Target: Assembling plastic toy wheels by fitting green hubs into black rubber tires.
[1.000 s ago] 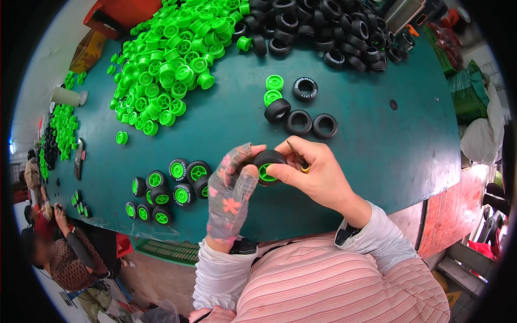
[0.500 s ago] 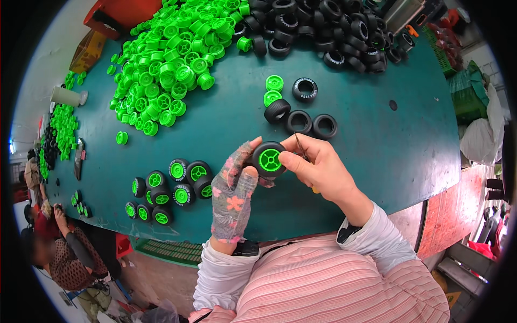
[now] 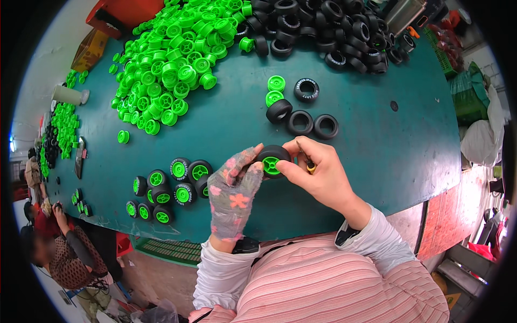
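Note:
A toy wheel, a black tyre with a green spoked rim (image 3: 271,166), is held between my two hands just above the table. My left hand (image 3: 232,191), in a grey floral glove with bare fingertips, grips its left side. The bare thumb and fingers of my right hand (image 3: 322,169) close on its right side. A small thin tool with a yellow part (image 3: 311,167) is tucked in my right hand; its kind is unclear. Beyond lie loose black tyres (image 3: 300,123) and two green rims (image 3: 276,83). Several fitted wheels (image 3: 161,194) are grouped left of my glove.
A large heap of green rims (image 3: 172,64) covers the far left of the green table (image 3: 388,156); a heap of black tyres (image 3: 350,37) lies at the far right. Another person (image 3: 70,250) works at the left edge. A metal container (image 3: 405,16) stands far right.
The wheel has tilted so its tread shows more on top and its green face turns down towards me. My right hand has rolled, and the tool's yellow part shows higher up.

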Demonstrator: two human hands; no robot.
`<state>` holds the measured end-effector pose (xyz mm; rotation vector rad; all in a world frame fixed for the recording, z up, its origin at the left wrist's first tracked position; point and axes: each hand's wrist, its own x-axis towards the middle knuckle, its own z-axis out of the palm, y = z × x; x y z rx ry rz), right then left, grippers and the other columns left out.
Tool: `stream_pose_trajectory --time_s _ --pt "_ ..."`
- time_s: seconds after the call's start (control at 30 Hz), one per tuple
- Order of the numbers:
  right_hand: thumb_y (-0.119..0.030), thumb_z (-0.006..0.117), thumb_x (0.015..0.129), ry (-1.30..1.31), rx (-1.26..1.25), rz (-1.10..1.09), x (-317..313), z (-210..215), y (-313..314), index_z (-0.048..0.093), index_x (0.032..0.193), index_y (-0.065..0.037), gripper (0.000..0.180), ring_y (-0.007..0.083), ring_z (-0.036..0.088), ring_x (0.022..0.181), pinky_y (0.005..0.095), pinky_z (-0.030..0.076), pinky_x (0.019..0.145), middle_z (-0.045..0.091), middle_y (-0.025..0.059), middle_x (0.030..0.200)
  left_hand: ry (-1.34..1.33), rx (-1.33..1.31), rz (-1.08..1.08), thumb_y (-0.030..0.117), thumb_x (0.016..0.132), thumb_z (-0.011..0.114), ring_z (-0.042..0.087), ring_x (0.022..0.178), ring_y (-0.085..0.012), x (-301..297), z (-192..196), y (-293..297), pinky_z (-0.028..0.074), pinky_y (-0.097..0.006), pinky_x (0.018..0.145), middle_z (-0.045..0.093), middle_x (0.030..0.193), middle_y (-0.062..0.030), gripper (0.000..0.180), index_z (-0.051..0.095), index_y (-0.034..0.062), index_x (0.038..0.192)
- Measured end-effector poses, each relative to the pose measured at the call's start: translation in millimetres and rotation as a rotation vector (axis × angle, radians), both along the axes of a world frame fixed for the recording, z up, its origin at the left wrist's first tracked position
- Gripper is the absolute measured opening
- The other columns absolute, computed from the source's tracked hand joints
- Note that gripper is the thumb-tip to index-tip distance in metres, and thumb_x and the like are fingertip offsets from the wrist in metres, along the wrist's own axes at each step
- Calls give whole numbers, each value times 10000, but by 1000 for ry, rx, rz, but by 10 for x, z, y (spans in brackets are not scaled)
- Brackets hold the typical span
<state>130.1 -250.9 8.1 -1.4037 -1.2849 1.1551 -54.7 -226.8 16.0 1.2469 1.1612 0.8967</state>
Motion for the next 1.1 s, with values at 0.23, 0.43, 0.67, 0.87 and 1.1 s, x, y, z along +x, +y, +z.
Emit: stream_pose_trajectory --time_s 0.23,0.43,0.67,0.87,1.1 --pt "-141 813 790 -296 272 3 2 -10 3 647 1011 -4 308 66 525 606 241 399 534 592 28 847 -337 -231 -82 189 946 704 665 1040 -216 -41 -89 67 577 -314 890 638 1244 -137 520 522 -49 1372" --pt "-196 858 753 -233 273 -29 -51 94 -20 662 1163 -80 469 86 466 569 244 395 526 626 22 990 -540 -7 -27 282 863 803 547 1297 -271 2 -118 64 464 -375 1079 509 1457 -174 729 463 -19 1434" --pt "-117 769 886 392 -217 8 -35 82 17 650 1098 8 274 -17 400 597 198 345 535 645 -35 883 -413 59 -93 333 861 799 528 1316 -242 48 -173 0 421 -367 1102 498 1485 -154 769 451 16 1469" --pt "-90 768 874 372 -175 0 -51 21 -17 656 1079 -9 247 -13 421 604 203 345 527 615 -55 845 -450 7 -74 315 868 798 566 1249 -202 61 -189 -42 452 -307 1043 551 1434 -137 768 443 2 1473" --pt "-15 800 762 -280 492 -43 -101 -6 -9 688 1145 -116 412 68 605 675 248 448 565 650 9 1010 -353 -84 -59 285 827 841 581 1199 -177 -76 -193 -29 482 -292 989 582 1381 -153 749 482 -3 1418"
